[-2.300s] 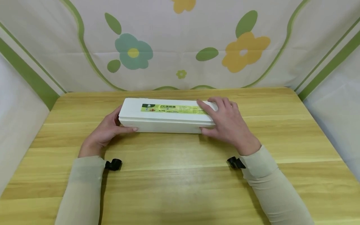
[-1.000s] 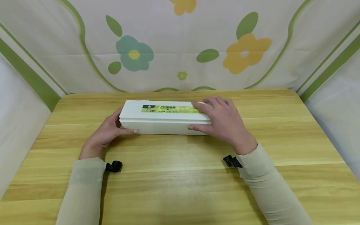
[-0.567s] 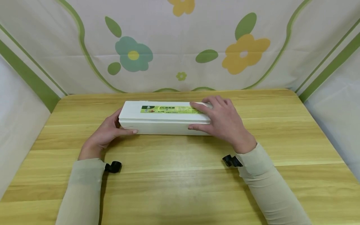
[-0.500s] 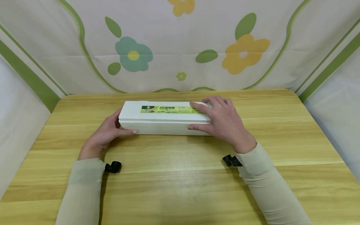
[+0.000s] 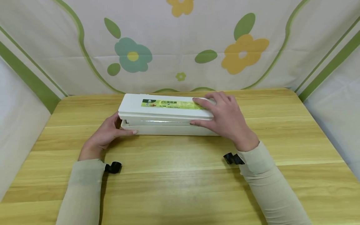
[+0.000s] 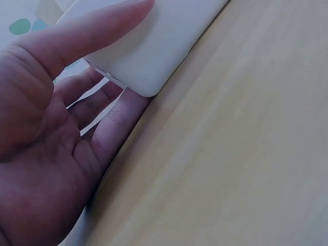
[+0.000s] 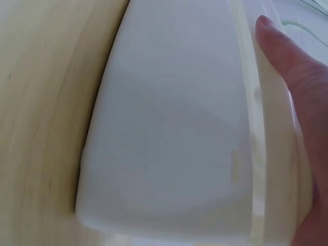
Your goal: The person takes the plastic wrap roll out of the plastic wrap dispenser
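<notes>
A long white cling film box (image 5: 168, 130) lies on the wooden table, its lid (image 5: 166, 110) raised along the front. A green and yellow label (image 5: 168, 104) runs across the lid. Through the gap a shiny strip (image 5: 163, 121) shows inside. My left hand (image 5: 104, 132) grips the base at its left end, thumb across the front; the left wrist view shows fingers reaching behind the box wall (image 6: 154, 56). At the right end my right hand (image 5: 229, 117) holds the lid, its thumb (image 7: 287, 51) at the lid's front edge and its fingers over the top.
The wooden table (image 5: 180, 175) extends in front of and beside the box. Behind it hangs a flowered cloth backdrop (image 5: 174, 37), with pale cloth sides left and right. A small black camera mount (image 5: 113, 167) sits at the left cuff, another black mount (image 5: 233, 158) at the right.
The lid has lifted at the front, opening a gap above the base. My right hand has risen slightly with it. The left hand stays in place on the base.
</notes>
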The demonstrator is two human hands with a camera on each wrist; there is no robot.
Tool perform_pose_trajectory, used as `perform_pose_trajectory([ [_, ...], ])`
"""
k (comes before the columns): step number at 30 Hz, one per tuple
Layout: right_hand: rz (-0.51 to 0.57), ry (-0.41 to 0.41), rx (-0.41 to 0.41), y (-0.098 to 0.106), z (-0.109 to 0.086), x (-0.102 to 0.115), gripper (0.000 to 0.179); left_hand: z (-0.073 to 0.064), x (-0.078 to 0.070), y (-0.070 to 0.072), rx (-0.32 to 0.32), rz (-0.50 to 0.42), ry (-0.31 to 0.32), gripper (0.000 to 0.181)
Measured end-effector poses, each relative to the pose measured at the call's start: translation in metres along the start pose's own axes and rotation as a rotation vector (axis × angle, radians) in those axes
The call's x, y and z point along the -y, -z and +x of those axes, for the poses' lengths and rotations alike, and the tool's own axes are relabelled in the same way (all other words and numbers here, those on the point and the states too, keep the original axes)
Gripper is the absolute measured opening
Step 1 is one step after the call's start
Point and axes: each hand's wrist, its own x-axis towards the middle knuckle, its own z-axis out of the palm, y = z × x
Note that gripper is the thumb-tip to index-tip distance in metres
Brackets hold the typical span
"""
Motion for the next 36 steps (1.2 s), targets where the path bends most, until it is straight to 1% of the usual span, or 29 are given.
perform_pose_trajectory([
  [7, 0.014, -0.02, -0.009, 0.002, -0.001, -0.005, 0.075, 0.002, 0.002, 0.0, -0.007, -0.02, -0.029, 0.094],
  [14, 0.007, -0.02, -0.021, 0.004, -0.001, -0.012, 0.07, 0.004, 0.003, 0.001, 0.009, -0.044, -0.009, 0.102],
  [20, -0.008, -0.027, -0.035, 0.006, -0.004, -0.019, 0.069, 0.005, 0.003, 0.0, 0.009, -0.056, -0.005, 0.101],
  [26, 0.01, -0.055, -0.048, 0.011, -0.008, -0.031, 0.069, 0.005, 0.004, 0.001, 0.026, -0.056, -0.021, 0.101],
  [30, 0.008, -0.055, -0.064, 0.013, -0.01, -0.04, 0.069, 0.004, 0.005, 0.001, 0.016, -0.066, -0.017, 0.1],
  [36, 0.023, -0.073, -0.054, 0.015, -0.014, -0.049, 0.066, 0.004, 0.006, 0.001, 0.011, -0.055, -0.033, 0.1],
])
